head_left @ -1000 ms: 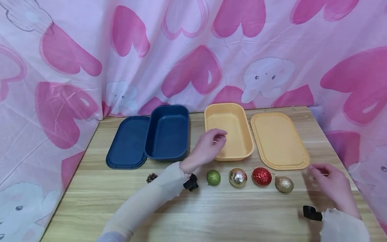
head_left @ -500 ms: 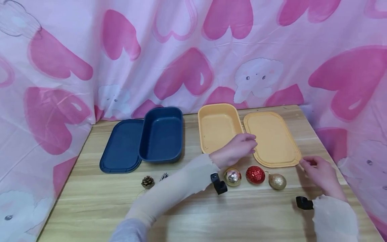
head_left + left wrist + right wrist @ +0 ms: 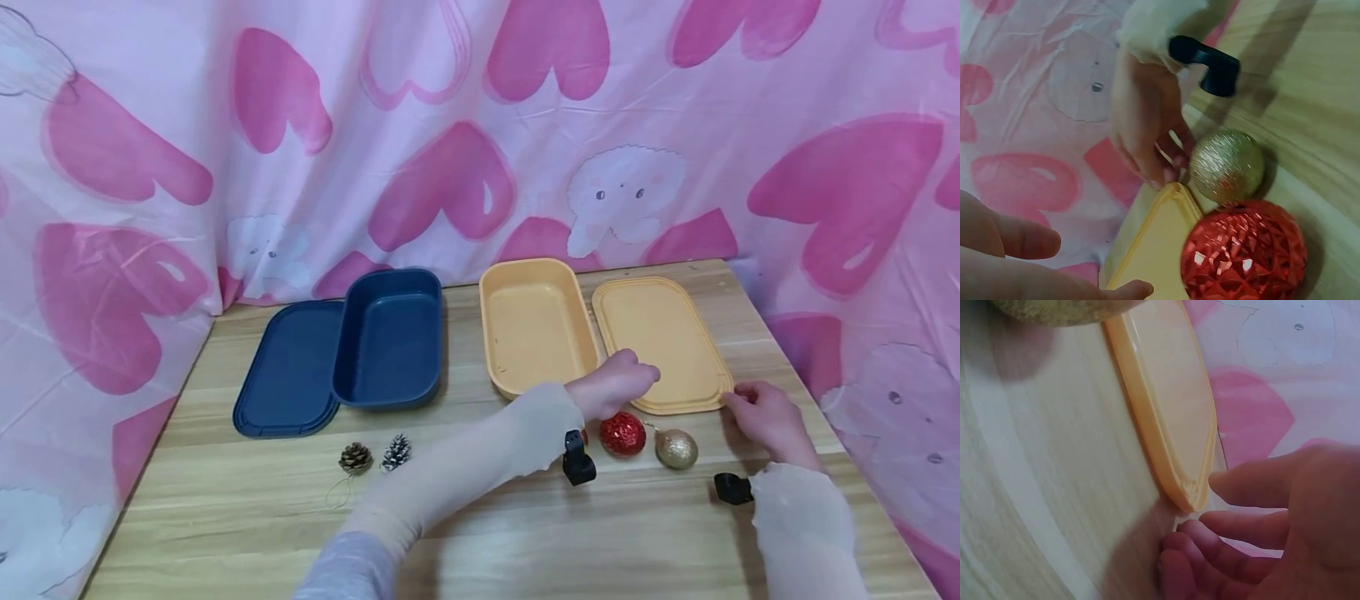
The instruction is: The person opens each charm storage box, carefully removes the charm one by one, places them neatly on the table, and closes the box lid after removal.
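Note:
My left hand point(image 3: 617, 383) hovers over the near part of the yellow lid point(image 3: 660, 333), its thumb and a finger apart with nothing between them in the left wrist view. My right hand point(image 3: 772, 421) is at the lid's near right corner. In the right wrist view the thumb and curved fingers lie around that corner point(image 3: 1191, 500), with gaps showing; contact is hard to tell. A red faceted ball point(image 3: 622, 434) and a gold glittery ball point(image 3: 677, 449) lie in front of the lid. The left wrist hides most of another ball beside the red one.
The yellow box point(image 3: 536, 325) stands left of its lid, uncovered. Further left are a dark blue box point(image 3: 390, 342) and a blue lid point(image 3: 288, 367). A brown pine cone point(image 3: 356, 458) and a white-tipped one point(image 3: 397, 452) lie on the wooden table point(image 3: 247, 517).
My left hand has swung right, from above the yellow box to above the yellow lid. The right hand stays by the lid corner. The head view has turned slightly right.

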`<state>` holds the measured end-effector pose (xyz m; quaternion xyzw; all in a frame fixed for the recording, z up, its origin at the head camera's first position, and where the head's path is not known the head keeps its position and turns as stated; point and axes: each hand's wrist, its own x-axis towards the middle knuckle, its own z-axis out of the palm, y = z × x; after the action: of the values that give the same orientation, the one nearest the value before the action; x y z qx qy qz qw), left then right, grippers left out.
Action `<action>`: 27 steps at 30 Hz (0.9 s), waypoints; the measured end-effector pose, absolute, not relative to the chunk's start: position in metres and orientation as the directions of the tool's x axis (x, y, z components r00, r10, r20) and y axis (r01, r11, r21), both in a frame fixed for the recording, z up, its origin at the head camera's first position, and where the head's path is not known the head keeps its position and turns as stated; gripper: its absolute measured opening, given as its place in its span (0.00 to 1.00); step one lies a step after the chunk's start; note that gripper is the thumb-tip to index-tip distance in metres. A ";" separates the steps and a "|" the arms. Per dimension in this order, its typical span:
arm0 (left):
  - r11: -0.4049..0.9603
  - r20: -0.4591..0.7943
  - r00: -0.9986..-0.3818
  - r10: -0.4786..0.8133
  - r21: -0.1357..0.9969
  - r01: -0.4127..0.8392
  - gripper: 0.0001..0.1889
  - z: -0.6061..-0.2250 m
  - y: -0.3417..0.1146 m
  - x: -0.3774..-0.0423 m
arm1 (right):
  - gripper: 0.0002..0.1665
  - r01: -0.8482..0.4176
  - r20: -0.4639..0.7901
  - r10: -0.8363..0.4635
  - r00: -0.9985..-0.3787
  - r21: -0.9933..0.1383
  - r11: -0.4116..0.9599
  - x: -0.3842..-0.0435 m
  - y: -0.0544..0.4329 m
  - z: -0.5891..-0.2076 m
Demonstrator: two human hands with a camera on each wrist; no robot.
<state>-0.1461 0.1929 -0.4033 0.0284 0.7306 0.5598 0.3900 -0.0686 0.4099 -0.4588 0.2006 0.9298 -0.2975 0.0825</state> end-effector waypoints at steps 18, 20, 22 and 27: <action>0.497 -0.555 -0.702 0.446 0.806 -0.321 0.25 -0.429 0.198 -0.150 | 0.30 0.423 -0.313 0.293 -0.903 -0.536 0.731 -0.077 0.410 -0.463; 0.496 -0.558 -0.700 0.445 0.805 -0.326 0.25 -0.429 0.199 -0.151 | 0.29 0.426 -0.315 0.295 -0.902 -0.538 0.727 -0.078 0.409 -0.463; 0.482 -0.561 -0.697 0.446 0.807 -0.342 0.25 -0.428 0.199 -0.152 | 0.29 0.442 -0.327 0.305 -0.894 -0.542 0.714 -0.079 0.409 -0.461; 0.467 -0.559 -0.702 0.441 0.811 -0.353 0.25 -0.425 0.201 -0.154 | 0.30 0.484 -0.361 0.326 -0.874 -0.583 0.653 -0.080 0.409 -0.460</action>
<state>-0.1536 0.2011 -0.4250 0.0289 0.7648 0.5156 0.3852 -0.0800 0.4094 -0.4602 0.2245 0.9020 -0.3511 0.1130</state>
